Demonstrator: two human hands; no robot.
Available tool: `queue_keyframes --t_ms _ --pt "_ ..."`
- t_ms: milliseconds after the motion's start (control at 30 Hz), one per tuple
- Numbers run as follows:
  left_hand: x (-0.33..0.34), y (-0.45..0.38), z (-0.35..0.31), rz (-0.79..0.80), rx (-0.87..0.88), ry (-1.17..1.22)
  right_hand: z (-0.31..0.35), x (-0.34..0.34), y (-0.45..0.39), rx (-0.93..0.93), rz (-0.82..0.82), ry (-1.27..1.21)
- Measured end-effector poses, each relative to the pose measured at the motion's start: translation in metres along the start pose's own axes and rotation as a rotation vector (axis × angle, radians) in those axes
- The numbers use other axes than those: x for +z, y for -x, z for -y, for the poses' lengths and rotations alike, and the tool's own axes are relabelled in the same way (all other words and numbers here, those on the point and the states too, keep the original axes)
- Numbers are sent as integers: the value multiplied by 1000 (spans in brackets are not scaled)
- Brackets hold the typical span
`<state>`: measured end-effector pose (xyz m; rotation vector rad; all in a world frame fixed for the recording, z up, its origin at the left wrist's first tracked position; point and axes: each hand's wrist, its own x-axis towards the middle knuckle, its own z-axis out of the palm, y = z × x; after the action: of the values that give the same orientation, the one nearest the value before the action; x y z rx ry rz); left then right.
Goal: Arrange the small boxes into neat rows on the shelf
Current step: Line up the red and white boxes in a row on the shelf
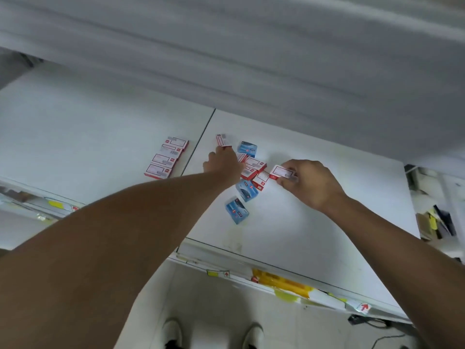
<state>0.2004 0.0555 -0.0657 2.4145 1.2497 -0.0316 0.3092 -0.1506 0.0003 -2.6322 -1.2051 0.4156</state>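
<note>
Each hand [225,161] [308,183] — grip on a box [223,140] [280,171]

Bare shelf [314,222] lies right of the box cluster [247,172]; a neat row [166,158] stands left.

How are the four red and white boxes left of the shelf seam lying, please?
Flat and neat: the red and white boxes lie face up in one overlapping row.

Three blue boxes [246,190], about nine red-and-white boxes [166,158]
</note>
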Motion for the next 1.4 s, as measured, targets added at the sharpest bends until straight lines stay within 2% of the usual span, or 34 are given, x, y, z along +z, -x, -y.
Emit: queue_keyframes --t_ms 67,233,300,400,533,867,1133,1400 --pt "5 -2 -5 0 -48 45 -5 -2 5 -16 -24 -6" --pt "3 -2 -6 124 -148 174 -7 -4 13 -19 -42 -21" --pt "2 3 1 94 -144 165 -5 -5 18 -11 -50 -23" --pt "0 14 13 22 -71 98 -1 -3 27 -13 -58 -25" --pt "-20 38 39 -69 108 27 15 -5 40 -26 -51 -19" --pt "-98 98 107 94 386 37 80 -33 89 31 -58 16" --pt "-129 114 149 115 474 65 128 -38 129 92 -33 59" --pt "-161 145 161 63 501 75 164 -44 145 27 -33 33"
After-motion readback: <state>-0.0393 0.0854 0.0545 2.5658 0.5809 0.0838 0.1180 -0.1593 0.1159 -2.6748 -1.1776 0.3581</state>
